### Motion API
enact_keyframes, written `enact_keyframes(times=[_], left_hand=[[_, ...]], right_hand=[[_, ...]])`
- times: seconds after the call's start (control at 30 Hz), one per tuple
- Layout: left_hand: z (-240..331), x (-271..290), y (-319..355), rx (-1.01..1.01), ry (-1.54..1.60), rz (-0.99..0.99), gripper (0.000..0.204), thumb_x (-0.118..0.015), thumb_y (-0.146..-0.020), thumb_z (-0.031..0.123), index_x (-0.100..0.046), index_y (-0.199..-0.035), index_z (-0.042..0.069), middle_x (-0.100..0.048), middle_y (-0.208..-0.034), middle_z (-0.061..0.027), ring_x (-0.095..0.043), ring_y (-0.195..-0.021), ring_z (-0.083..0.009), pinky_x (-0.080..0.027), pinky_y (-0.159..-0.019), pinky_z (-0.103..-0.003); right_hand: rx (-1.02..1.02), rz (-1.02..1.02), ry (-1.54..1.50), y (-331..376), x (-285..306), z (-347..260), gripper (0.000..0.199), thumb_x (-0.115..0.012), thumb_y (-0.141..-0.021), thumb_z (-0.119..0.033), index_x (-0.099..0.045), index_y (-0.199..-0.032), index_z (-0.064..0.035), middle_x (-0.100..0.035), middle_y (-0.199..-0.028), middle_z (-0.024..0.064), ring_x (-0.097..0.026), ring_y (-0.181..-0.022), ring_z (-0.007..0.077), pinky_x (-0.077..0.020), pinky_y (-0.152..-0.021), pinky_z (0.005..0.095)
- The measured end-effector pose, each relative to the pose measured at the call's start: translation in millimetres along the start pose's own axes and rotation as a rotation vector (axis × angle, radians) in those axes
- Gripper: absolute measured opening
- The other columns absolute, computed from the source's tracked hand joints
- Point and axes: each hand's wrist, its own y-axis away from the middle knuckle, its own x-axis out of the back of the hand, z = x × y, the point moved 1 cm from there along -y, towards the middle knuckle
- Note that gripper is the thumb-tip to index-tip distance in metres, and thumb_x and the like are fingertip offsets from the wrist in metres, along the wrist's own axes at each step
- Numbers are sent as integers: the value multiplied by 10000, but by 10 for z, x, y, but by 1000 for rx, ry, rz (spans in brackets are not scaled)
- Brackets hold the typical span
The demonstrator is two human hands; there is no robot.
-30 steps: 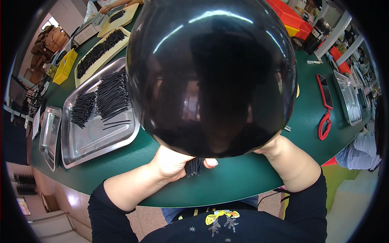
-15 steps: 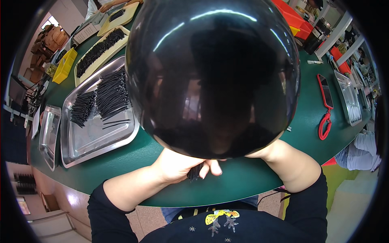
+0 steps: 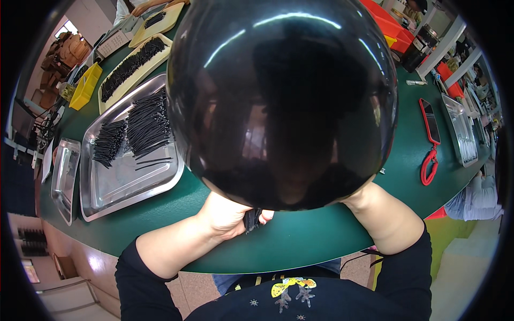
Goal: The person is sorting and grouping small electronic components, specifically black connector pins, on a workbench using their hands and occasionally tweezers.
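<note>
Just under the near edge of a large glossy black dome [image 3: 284,123], my left hand [image 3: 224,215] is closed round a bundle of short thin black sticks [image 3: 250,220], whose lower ends poke out below the palm. Some fingertips show beside the bundle; the rest of the grip is covered by the dome. Of my right hand [image 3: 360,199] only the wrist side shows at the dome's lower right rim, with its fingers hidden. To the left, a metal tray [image 3: 115,198] holds two piles of similar black sticks [image 3: 147,123], with a few lying loose.
A narrow metal tray [image 3: 67,176] stands at the far left. Behind lie a cream tray [image 3: 126,80] of black pieces and a yellow bin [image 3: 85,87]. On the right are a red-cased phone [image 3: 429,122] with a strap and another metal tray [image 3: 459,128]. A person's arm [image 3: 147,6] shows at the back.
My left hand has shifted slightly left and up with the bundle, and fewer fingertips show below the dome. The right wrist has moved slightly. The trays have stayed put.
</note>
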Motion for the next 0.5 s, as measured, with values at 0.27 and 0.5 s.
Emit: enact_keyframes(times=[0.27, 0.5], left_hand=[[8, -10, -29, 15, 433, -282, 179, -567, -767, 24, -515, -928, -34, -553, -659, -124, -564, -584, -176, -484, -514, -248], [18, -43, -14, -8, -9, 27, 157, -481, -838, 174, -514, -850, 21, -549, -617, -101, -529, -543, -146, -454, -508, -248]], right_hand=[[5, -237, 127, -28, -108, -96, 151, -625, -745, -72, -595, -857, 25, -602, -693, 43, -539, -648, 59, -428, -563, 193], [50, -75, 101, -24, 44, 32, 214, -449, -844, -130, -538, -695, -4, -548, -603, 37, -448, -495, 57, -353, -463, 191]])
